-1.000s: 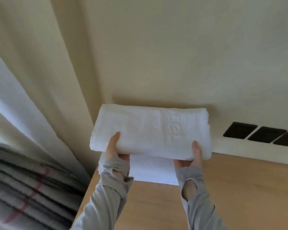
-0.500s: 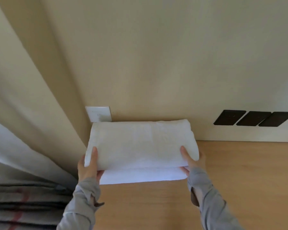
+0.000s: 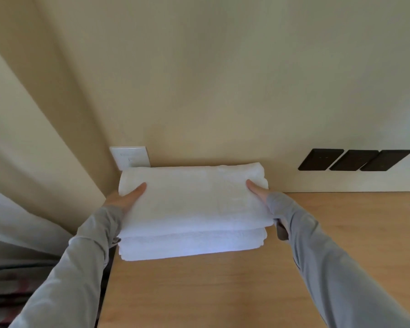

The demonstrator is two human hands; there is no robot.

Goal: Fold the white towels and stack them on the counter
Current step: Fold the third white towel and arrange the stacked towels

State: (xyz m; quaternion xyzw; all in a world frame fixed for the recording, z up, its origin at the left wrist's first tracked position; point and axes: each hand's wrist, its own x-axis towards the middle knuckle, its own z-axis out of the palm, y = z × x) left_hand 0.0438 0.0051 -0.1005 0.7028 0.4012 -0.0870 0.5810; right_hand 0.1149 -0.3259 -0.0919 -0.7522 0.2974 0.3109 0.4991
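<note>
Nearest you, bare wood of the counter [image 3: 223,292], your two grey sleeves [image 3: 81,256] running forward over it, left one past the counter's left edge. Striped fabric [image 3: 10,292] low on the left, off the counter. Next out: lower towel [image 3: 189,247], folded, flat on the counter, front edge showing under the one above. Change noted: a second ago the top towel [image 3: 194,200] was up in the air in front of the wall; half a second ago it was coming down over the lower one; now it sits on it, front edge set a little back from the lower towel's, far edge close to the wall. Reading: this towel is placed, the stack stands two high, and what's left of this step is letting go and perhaps squaring the edges. Pose: arms nearly straight, reaching forward, one at each end of the top towel. Left hand [image 3: 124,198] grips the left end, thumb lying across the top, fingers hidden below or behind the cloth. Right hand [image 3: 262,192] grips the right end the same way, thumb on top, fingers out of sight. Neither has released. Beyond: white wall plate [image 3: 130,157] just behind the stack's left corner, pale curtain [image 3: 33,162] hanging left, three black panels [image 3: 354,160] on the wall well to the right
</note>
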